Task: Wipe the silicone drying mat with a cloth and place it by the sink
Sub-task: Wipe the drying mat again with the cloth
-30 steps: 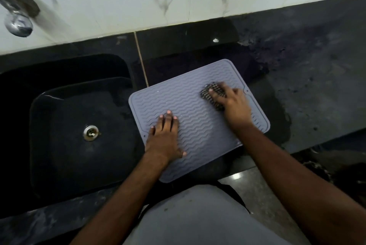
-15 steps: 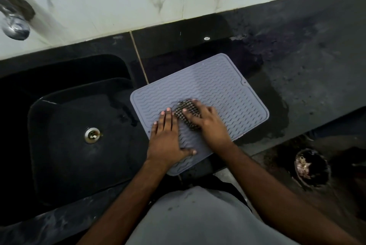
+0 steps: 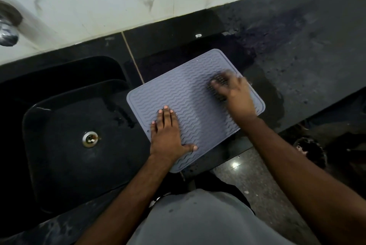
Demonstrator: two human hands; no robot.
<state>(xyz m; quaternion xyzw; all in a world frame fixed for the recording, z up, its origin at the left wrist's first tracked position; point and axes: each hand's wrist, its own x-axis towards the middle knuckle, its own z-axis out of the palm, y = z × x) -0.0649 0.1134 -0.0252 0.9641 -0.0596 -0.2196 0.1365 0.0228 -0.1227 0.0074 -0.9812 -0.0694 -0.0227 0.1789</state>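
Grey wavy-ribbed silicone drying mat (image 3: 195, 104) flat on black stone worktop (image 3: 297, 66), just right of black sink (image 3: 79, 165), near corner overhanging worktop edge. Left hand (image 3: 168, 134) flat on mat's sink-side half, fingers straight, pressing. Right hand (image 3: 236, 94), blurred, presses dark checked cloth (image 3: 216, 83) on mat's far-right part; fingers' curl unclear.

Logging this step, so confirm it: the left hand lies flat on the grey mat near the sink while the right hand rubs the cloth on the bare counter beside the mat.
One detail is wrong. In the head view the right hand rubs the cloth on the grey mat itself, near its far right corner, not on the bare counter. The left hand does lie flat on the mat near the sink.
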